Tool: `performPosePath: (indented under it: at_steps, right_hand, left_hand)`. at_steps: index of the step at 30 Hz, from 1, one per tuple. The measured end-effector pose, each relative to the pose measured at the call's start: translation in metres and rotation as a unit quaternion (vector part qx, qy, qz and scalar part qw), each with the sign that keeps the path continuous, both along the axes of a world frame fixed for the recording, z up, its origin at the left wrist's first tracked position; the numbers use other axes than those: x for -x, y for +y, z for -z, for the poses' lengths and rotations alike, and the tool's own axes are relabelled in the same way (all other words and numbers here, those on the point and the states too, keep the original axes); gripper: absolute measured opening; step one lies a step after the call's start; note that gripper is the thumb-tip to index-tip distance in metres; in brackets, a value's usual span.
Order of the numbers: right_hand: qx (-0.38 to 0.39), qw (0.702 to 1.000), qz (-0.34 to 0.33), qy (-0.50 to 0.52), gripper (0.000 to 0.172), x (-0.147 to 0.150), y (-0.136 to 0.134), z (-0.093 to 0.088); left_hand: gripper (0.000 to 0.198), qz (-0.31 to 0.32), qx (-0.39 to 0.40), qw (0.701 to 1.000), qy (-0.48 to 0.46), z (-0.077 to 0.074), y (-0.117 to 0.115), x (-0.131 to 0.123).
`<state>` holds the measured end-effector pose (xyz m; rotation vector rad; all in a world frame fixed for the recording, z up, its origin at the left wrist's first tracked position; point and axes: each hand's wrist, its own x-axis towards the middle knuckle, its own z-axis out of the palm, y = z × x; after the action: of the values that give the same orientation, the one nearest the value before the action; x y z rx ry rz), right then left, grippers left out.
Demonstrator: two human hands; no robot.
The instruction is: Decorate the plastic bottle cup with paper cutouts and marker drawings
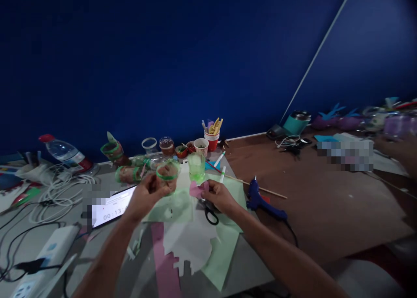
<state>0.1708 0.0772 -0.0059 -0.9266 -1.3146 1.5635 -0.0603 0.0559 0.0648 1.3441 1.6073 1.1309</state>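
My left hand (145, 194) is closed around a clear plastic cup (167, 178) with a green band at its rim and something brownish on its side. A small piece of pink paper (198, 188) is pinched between the fingers of my right hand (219, 196). Just under that hand lie scissors (211, 216) with dark handles, their blades partly hidden. Behind the pink piece stands a transparent cup (196, 167) with a green tint. Pale green sheets (224, 250), a cut white sheet (187, 241) and a pink strip (165, 267) spread below both hands.
A blue glue gun (265, 202) lies at the right beside a wooden stick (260, 186). Left are a lit phone (114, 206), a power strip (48, 259), tangled cables and a bottle (67, 154). Several cups line the wall. Another person's hand (397, 152) is far right.
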Motion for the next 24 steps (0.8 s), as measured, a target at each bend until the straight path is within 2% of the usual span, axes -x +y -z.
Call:
performPosePath:
  at_steps: [2,5,8,11,14,16,18,21,24]
  right_hand:
    - [0.000,0.999,0.015,0.034,0.028,-0.003,0.001,-0.003]
    - [-0.015,0.997,0.027,0.076,0.030,-0.008,0.001,-0.005]
    - [-0.030,0.995,0.022,0.097,0.032,-0.013,0.002,-0.007]
    - [-0.039,0.996,-0.036,0.072,0.032,-0.020,0.005,-0.010]
    - [-0.055,0.989,-0.133,-0.036,0.025,-0.027,0.009,-0.013]
    - [-0.078,0.971,-0.176,-0.141,0.014,-0.032,0.011,-0.013]
    - [-0.099,0.949,-0.192,-0.229,0.008,-0.034,0.013,-0.012]
    - [-0.110,0.919,-0.205,-0.319,0.012,-0.035,0.015,-0.008]
    - [-0.132,0.891,-0.206,-0.382,0.017,-0.035,0.016,-0.006]
  left_hand:
    - [0.054,0.048,-0.009,0.994,-0.095,0.021,-0.013,-0.019]
    - [0.050,0.065,-0.012,0.982,-0.175,0.042,-0.020,-0.033]
    - [0.045,0.082,0.002,0.977,-0.195,0.053,-0.018,-0.037]
    - [0.042,0.099,0.009,0.971,-0.217,0.061,-0.016,-0.040]
    - [0.045,0.082,0.006,0.976,-0.204,0.066,-0.016,-0.043]
    - [0.046,0.070,-0.003,0.979,-0.191,0.070,-0.017,-0.045]
    - [0.046,0.079,-0.010,0.978,-0.194,0.073,-0.017,-0.046]
    - [0.043,0.086,-0.010,0.976,-0.202,0.080,-0.016,-0.045]
    - [0.040,0.062,-0.016,0.975,-0.214,0.086,-0.013,-0.042]
